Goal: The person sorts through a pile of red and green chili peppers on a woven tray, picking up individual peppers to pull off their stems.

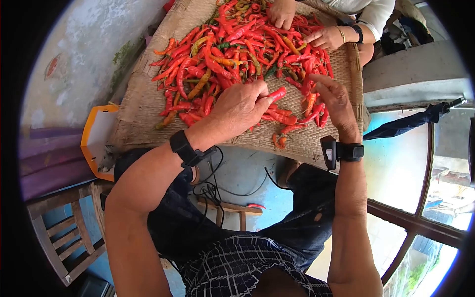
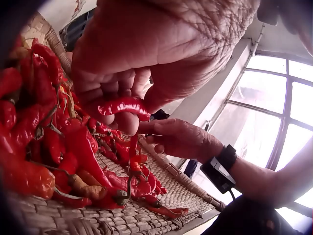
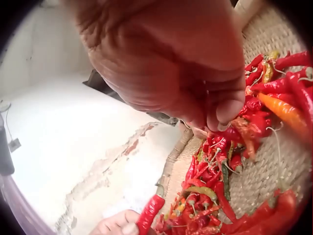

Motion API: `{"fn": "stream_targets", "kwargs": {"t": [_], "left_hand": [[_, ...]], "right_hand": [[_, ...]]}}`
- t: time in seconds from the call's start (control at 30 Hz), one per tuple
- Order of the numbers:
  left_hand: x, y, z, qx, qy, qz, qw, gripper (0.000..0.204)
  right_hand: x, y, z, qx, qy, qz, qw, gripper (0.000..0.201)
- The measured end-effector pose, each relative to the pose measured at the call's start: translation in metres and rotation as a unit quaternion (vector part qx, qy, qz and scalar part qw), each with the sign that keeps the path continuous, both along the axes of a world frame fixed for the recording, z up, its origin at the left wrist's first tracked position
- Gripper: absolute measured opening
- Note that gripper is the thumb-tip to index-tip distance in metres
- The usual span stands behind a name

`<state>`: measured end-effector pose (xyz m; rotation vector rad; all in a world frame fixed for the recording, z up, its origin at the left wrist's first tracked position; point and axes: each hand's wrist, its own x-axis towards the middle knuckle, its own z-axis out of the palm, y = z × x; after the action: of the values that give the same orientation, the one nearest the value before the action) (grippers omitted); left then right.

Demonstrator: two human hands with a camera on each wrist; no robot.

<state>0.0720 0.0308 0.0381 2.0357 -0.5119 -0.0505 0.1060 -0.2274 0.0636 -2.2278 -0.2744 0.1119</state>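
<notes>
A: Filling the left, there's the pale, stained wall (image 1: 84, 64)!

B: And facing it on the right, the window (image 1: 396, 168), bright panes behind dark bars.

A: Between them sits the person (image 1: 237, 257), checked garment, dark trousers, right up against the woven tray (image 1: 136, 99).

B: What a spread on that tray! A heap of chillies (image 1: 217, 59), mostly red, with orange, mustard and a little green mixed in, thick at the far side, thinning toward the near edge.

A: Lower left, a slatted wooden chair (image 1: 81, 225); over at the window, a folded dark umbrella (image 1: 410, 123) on the slant.

B: Below the tray, a small wooden stool (image 1: 232, 208) with black cables (image 1: 210, 190) beside it.

A: Across the tray, a second person's hands (image 1: 326, 38) are in among the chillies, one arm wearing a bracelet and a dark band.

B: To the right grip (image 1: 336, 101), over the tray's right side! Fingers bent, thumb near the tips; whether it pinches anything small, one cannot tell.

A: But the left grip (image 1: 237, 109) is clear: thumb and fingers clamped on one red chilli (image 1: 278, 94), held above the near part of the heap, its stem showing in the right wrist view.
</notes>
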Motion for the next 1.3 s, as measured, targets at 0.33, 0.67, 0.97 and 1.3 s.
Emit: {"fn": "stream_targets", "kwargs": {"t": [0.33, 0.67, 0.97, 1.3], "left_hand": [[0.001, -0.003, -0.004, 0.023, -0.003, -0.007, 1.0, 0.017], [-0.002, -0.004, -0.006, 0.032, 0.008, -0.025, 0.999, 0.018], [-0.003, -0.004, -0.009, 0.068, -0.017, -0.01, 0.997, 0.018], [-0.004, -0.002, 0.004, 0.052, 0.023, -0.022, 0.998, 0.016]], "right_hand": [[-0.002, 0.006, 0.014, 0.247, 0.185, -0.03, 0.951, 0.031], [0.002, 0.049, -0.057, -0.064, 0.028, 0.157, 0.985, 0.043], [0.006, 0.066, -0.078, -0.198, -0.126, 0.049, 0.971, 0.036], [0.018, 0.02, 0.009, 0.189, 0.136, -0.051, 0.971, 0.018]]}}
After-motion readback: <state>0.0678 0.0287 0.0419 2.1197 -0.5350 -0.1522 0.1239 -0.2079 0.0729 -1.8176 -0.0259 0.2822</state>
